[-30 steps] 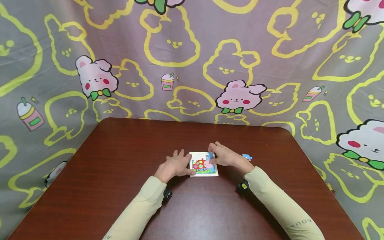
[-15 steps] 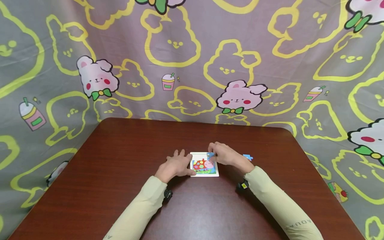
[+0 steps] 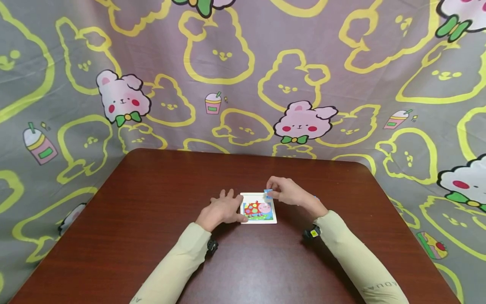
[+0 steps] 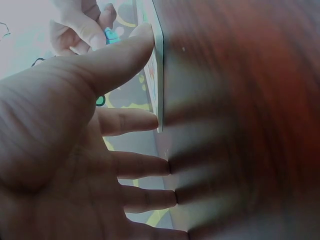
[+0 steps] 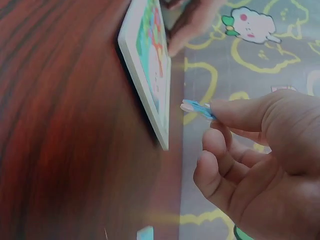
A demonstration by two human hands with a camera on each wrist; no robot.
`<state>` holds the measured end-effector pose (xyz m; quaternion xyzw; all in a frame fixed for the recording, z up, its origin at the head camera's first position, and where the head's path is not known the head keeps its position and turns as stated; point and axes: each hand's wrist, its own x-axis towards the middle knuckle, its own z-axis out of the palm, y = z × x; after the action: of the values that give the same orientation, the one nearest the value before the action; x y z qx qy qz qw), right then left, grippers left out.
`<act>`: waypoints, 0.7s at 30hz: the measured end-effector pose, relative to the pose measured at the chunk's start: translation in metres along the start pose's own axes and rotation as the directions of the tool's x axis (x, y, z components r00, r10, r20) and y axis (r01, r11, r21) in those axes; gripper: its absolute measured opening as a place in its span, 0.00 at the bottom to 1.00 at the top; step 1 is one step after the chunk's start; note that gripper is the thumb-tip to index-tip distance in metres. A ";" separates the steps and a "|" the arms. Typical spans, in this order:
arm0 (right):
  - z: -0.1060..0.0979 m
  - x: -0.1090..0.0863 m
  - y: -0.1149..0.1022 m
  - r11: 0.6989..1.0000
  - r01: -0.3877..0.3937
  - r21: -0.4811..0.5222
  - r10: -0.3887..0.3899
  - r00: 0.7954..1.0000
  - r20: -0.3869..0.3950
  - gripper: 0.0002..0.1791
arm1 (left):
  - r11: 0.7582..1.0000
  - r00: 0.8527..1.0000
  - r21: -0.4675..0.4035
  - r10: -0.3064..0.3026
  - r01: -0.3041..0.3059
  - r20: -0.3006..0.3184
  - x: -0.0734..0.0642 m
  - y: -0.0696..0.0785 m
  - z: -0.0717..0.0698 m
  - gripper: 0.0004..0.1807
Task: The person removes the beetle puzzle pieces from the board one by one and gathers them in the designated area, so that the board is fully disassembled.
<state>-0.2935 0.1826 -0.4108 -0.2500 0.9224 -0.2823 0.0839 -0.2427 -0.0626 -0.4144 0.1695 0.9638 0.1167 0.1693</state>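
Two hands work at a white-framed puzzle board (image 3: 251, 198) lying flat on a brown table (image 3: 171, 181). The left hand (image 3: 224, 209) has its fingers spread, its thumb on the board's left side and a fingertip at the far left corner, the other fingertips resting on the table. The right hand (image 3: 291, 192) pinches a blue puzzle piece (image 3: 268, 194) between thumb and fingertip, just above the board's far right corner, its other fingers curled. Another piece (image 5: 145, 233) lies on the table, mostly hidden behind the right wrist in the head view.
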 end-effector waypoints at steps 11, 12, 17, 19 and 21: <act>-0.021 -0.017 0.021 0.991 -0.053 0.120 0.049 0.998 0.034 0.05 | 1.000 1.000 -0.007 -0.005 0.005 0.016 0.000 -0.001 0.000 0.44; -0.022 -0.019 0.024 0.990 -0.053 0.132 0.048 0.998 0.039 0.05 | 1.000 1.000 -0.007 -0.004 0.004 0.016 0.000 -0.001 0.000 0.44; -0.032 -0.033 0.041 0.983 -0.064 0.171 0.057 0.997 0.045 0.05 | 1.000 1.000 -0.006 0.001 -0.001 0.015 0.000 -0.001 0.000 0.44; -0.036 -0.038 0.047 0.977 -0.079 0.199 0.072 0.996 0.045 0.06 | 1.000 1.000 -0.007 0.001 -0.001 0.012 0.000 0.000 0.000 0.44; -0.042 -0.043 0.052 0.968 -0.089 0.236 0.079 0.995 0.053 0.07 | 1.000 1.000 -0.008 0.001 -0.001 0.014 0.000 0.000 0.001 0.44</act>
<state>-0.2902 0.2616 -0.4050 -0.2048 0.8896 -0.3815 0.1451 -0.2423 -0.0622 -0.4147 0.1702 0.9620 0.1196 0.1768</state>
